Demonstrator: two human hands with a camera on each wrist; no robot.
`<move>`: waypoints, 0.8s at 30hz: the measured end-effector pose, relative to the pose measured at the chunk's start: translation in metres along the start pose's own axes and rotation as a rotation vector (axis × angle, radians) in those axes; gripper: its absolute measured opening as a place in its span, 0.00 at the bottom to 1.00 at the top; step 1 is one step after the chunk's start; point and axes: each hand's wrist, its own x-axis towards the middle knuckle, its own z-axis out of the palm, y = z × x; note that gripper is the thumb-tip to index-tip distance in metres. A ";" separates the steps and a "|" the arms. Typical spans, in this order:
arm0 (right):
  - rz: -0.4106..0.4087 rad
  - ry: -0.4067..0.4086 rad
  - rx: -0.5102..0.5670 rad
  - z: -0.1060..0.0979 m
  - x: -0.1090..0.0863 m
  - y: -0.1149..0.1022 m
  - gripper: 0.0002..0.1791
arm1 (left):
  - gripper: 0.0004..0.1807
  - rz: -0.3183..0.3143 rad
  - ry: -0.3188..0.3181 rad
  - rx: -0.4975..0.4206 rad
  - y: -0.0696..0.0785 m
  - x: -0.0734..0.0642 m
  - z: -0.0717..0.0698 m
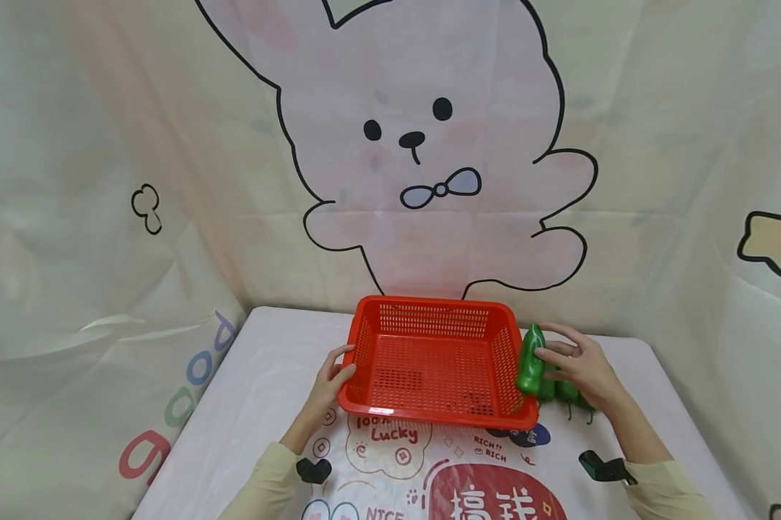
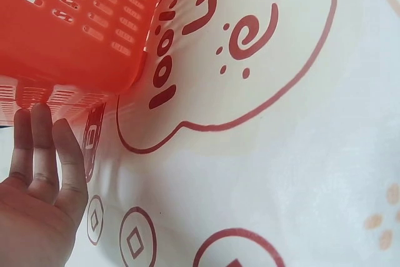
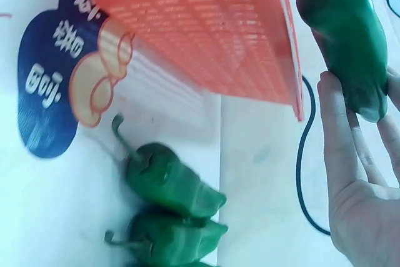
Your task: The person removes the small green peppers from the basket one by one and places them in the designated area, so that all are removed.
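Note:
A red plastic basket (image 1: pixel 442 372) with slotted walls stands on the table. At its left side my left hand (image 1: pixel 328 375) holds the rim; in the left wrist view the fingers (image 2: pixel 42 148) reach up against the outer wall, and the thumb is out of sight there. My right hand (image 1: pixel 579 368) grips a glossy green pepper (image 1: pixel 531 361) just over the basket's right rim. In the right wrist view this pepper (image 3: pixel 350 35) is held off the table, its stem end away from the palm. More green peppers (image 3: pixel 172 179) lie on the table beside the basket, partly beneath my right hand.
The white table cover (image 1: pixel 234 433) carries printed red lettering and drawings. Behind it hangs a cloth backdrop (image 1: pixel 429 245) with a large cartoon animal, close to the basket's far rim. Cloth walls also stand to the left and right.

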 end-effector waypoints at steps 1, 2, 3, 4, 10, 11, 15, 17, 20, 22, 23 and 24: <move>0.005 0.002 0.005 -0.002 -0.001 0.001 0.31 | 0.27 0.001 -0.004 -0.002 0.000 0.000 0.000; 0.009 0.000 0.006 -0.004 -0.003 0.002 0.31 | 0.28 0.003 -0.008 -0.002 0.000 0.000 -0.001; 0.009 0.000 0.006 -0.007 -0.004 0.003 0.32 | 0.28 0.005 -0.011 -0.003 0.000 0.000 -0.001; 0.009 -0.002 0.002 -0.010 -0.006 0.004 0.32 | 0.28 0.006 -0.014 -0.005 0.000 0.000 -0.001; 0.006 0.008 -0.068 -0.033 -0.016 0.008 0.31 | 0.27 -0.005 -0.004 -0.014 0.001 -0.001 -0.001; 0.010 0.008 -0.074 -0.038 -0.018 0.010 0.31 | 0.27 -0.007 -0.003 -0.015 0.000 -0.001 -0.001; 0.012 -0.006 -0.063 -0.064 -0.026 0.020 0.30 | 0.27 -0.002 -0.004 -0.024 0.000 0.000 0.000; 0.003 -0.022 -0.029 -0.078 -0.031 0.027 0.29 | 0.27 -0.003 -0.004 -0.030 0.000 0.000 0.000; -0.006 -0.039 0.028 -0.097 -0.037 0.036 0.29 | 0.28 -0.002 -0.006 -0.035 0.002 0.000 0.001; -0.005 -0.040 0.054 -0.108 -0.041 0.040 0.29 | 0.27 -0.005 -0.005 -0.023 0.002 0.000 0.000; 0.000 -0.033 0.058 -0.112 -0.043 0.042 0.29 | 0.27 -0.005 -0.005 -0.019 0.002 0.000 0.000; 0.006 -0.028 0.061 -0.117 -0.044 0.044 0.29 | 0.27 -0.006 -0.006 -0.016 0.002 -0.001 0.000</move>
